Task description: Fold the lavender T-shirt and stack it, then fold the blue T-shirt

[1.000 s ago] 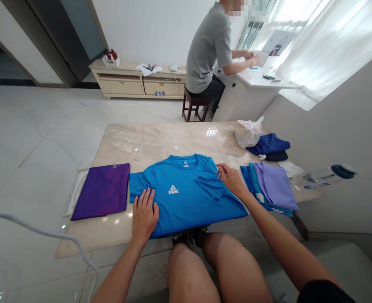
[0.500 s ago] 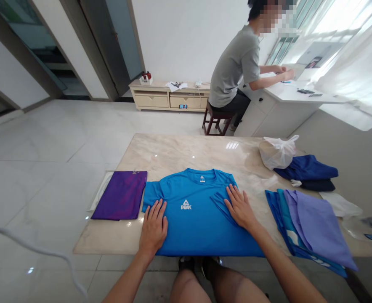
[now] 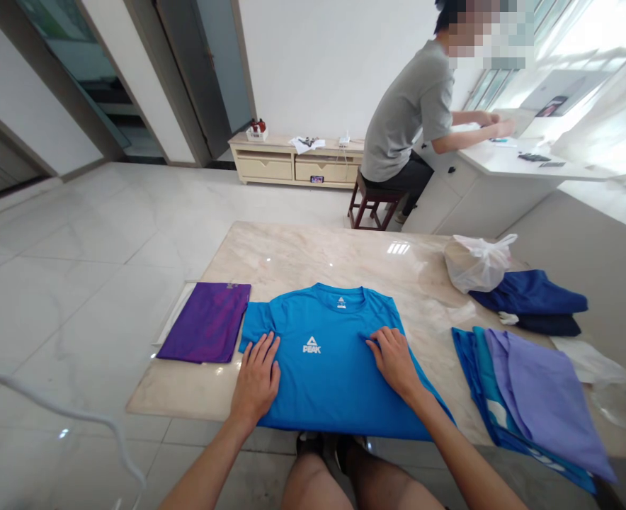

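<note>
A bright blue T-shirt with a white logo lies face up on the marble table, its hem hanging over the near edge. My left hand lies flat on the shirt's left side, fingers together. My right hand presses flat on the right side, over the folded-in sleeve. Neither hand grips anything.
A folded purple shirt lies to the left on a white board. On the right lie a lilac and blue stack, dark blue clothes and a white plastic bag. A person sits at a white desk behind.
My right hand finished folding the right sleeve inward and slid flat over it toward the shirt's middle. My left hand stayed flat on the left side. The camera view tilted up.
</note>
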Demonstrator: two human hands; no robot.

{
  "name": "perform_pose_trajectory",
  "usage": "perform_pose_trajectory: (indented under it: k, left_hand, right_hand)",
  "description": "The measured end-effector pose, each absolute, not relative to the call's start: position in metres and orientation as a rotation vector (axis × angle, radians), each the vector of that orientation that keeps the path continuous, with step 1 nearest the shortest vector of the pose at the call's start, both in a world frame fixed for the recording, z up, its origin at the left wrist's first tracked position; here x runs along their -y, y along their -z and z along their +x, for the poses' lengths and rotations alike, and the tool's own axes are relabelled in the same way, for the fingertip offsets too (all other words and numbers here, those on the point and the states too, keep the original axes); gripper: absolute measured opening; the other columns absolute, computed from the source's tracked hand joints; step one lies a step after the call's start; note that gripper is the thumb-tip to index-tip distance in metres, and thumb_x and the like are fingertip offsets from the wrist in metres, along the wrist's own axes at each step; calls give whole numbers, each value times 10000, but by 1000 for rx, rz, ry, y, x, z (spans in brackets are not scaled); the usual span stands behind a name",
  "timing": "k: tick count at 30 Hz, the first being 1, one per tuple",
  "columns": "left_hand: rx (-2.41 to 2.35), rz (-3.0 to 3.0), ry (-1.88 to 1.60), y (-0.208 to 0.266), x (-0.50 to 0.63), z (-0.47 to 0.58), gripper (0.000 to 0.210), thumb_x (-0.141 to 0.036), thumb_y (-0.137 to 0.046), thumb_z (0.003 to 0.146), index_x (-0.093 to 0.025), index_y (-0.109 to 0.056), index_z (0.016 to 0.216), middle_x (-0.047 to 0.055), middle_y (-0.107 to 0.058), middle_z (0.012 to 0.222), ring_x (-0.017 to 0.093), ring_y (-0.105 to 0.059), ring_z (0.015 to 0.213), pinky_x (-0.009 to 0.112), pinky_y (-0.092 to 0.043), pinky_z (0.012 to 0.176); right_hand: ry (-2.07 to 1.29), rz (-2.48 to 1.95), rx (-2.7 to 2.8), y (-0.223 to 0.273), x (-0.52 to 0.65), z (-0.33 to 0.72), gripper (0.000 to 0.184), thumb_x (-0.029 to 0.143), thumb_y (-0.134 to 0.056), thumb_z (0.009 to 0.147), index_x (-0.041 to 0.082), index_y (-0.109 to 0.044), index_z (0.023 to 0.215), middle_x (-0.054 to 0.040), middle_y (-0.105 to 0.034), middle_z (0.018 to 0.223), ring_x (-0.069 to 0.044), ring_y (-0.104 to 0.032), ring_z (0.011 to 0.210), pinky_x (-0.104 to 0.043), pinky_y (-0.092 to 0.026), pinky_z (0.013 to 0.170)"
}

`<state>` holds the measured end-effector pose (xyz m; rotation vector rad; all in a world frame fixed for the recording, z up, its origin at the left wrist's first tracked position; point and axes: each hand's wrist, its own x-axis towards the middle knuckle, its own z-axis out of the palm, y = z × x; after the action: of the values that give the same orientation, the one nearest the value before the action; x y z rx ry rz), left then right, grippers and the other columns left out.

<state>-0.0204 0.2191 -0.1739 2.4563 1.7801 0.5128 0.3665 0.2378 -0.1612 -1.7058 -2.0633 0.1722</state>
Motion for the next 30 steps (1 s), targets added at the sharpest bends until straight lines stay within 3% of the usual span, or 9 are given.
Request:
perform_pose_trajectory:
  k: [3, 6, 10, 13, 18, 30]
  left_hand:
    - [-1780, 2458, -526, 174, -219, -20, 582, -233, -410, 1087, -209, -510, 1660, 87, -520, 1707, 286, -470, 1595, 552, -349, 1329]
    - [-1783, 2458, -535, 174, -219, -19, 579, -231, -407, 1089, -209, -515, 1657, 88, -524, 1704, 285, -475, 1592, 552, -348, 1328]
    - [-1784, 2453, -519, 172, -218, -18, 583, -234, -401, 1091, -216, -508, 1664, 86, -516, 1709, 287, -471, 1594, 561, -344, 1330]
    - [-1784, 2453, -508, 172, -218, -18, 586, -241, -395, 1095, -217, -499, 1672, 81, -506, 1718, 286, -458, 1603, 558, -333, 1337]
    - [-1785, 2470, -494, 175, -219, -18, 610, -264, -413, 1090, -247, -463, 1697, 76, -478, 1736, 291, -443, 1611, 563, -322, 1340]
    - [-1876, 2516, -426, 178, -214, -3, 620, -376, -405, 1084, -217, -502, 1675, 120, -487, 1728, 329, -434, 1613, 592, -306, 1328]
  right_hand:
    - [-348, -1553, 2055, 154, -239, 370, 474, 529, -374, 1159, 253, -742, 1044, -112, -760, 1093, -313, -696, 1025, -509, -576, 970]
    - [-431, -1495, 2014, 158, -243, 373, 507, 486, -320, 1175, 241, -756, 1257, -118, -765, 1315, -297, -701, 1241, -498, -557, 1119]
    - [-283, -1688, 2123, 180, -252, 376, 652, 569, -327, 1153, 187, -548, 1633, -136, -486, 1714, -332, -429, 1610, -569, -360, 1328]
    - [-179, -1817, 2185, 195, -255, 378, 727, 586, -324, 1145, 177, -364, 1744, -116, -299, 1808, -329, -264, 1688, -589, -258, 1373]
    - [-100, -1876, 2176, 202, -258, 381, 740, 561, -335, 1143, 200, -246, 1784, -94, -212, 1833, -324, -221, 1701, -580, -232, 1382]
    - [-197, -2023, 2133, 194, -246, 376, 750, 530, -280, 1132, 93, -352, 1737, -149, -238, 1821, -319, -196, 1706, -529, -195, 1379]
